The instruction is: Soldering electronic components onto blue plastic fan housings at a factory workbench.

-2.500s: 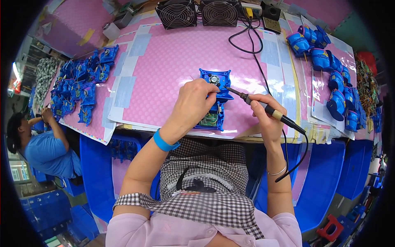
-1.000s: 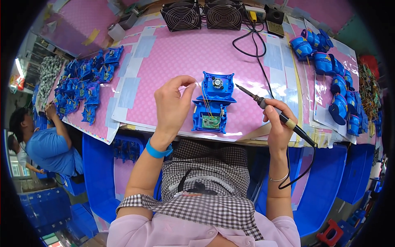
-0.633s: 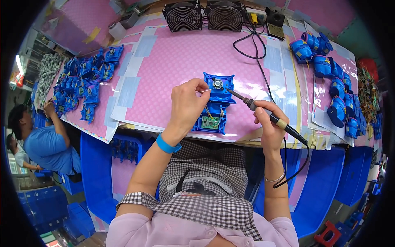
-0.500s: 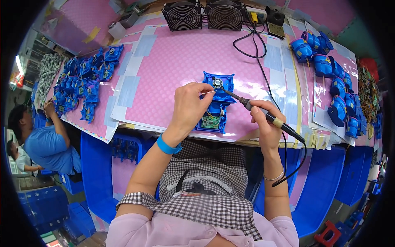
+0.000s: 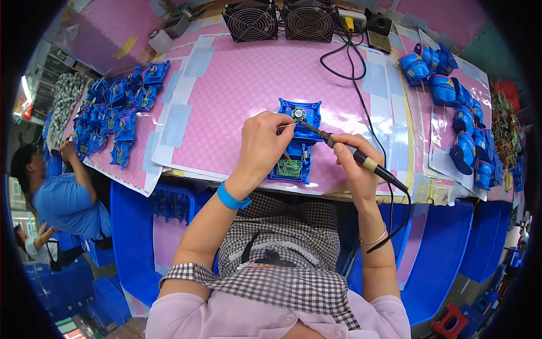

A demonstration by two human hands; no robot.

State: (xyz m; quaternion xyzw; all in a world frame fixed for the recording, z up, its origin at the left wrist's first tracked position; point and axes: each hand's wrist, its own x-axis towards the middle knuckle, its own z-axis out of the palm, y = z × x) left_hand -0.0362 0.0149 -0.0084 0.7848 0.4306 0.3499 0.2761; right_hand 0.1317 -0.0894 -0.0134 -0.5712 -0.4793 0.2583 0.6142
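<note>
My right hand (image 5: 359, 160) grips a soldering iron (image 5: 368, 163) like a pen, its tip reaching to the small round silver part (image 5: 298, 114) in a blue plastic housing (image 5: 310, 105). With thumb and forefinger pinched, my left hand (image 5: 264, 139) holds a thin wire (image 5: 287, 125) beside the iron's tip. The exact contact point is too small to make out. Joined below the upper half lies a second blue half with a green circuit board (image 5: 288, 168) and thin wires. Both halves rest open on the pink table sheet (image 5: 237, 85).
Two black fans (image 5: 251, 21) stand at the back, with a cable (image 5: 361, 73) running toward the iron. Several blue housings (image 5: 116, 101) lie at left, and several blue rounded parts (image 5: 446, 90) at right. Blue bins (image 5: 132, 243) flank my lap. A person in blue (image 5: 68, 198) works at far left.
My right hand and the soldering iron have moved left, bringing the tip closer to the wire and round part. My left hand has shifted very slightly.
</note>
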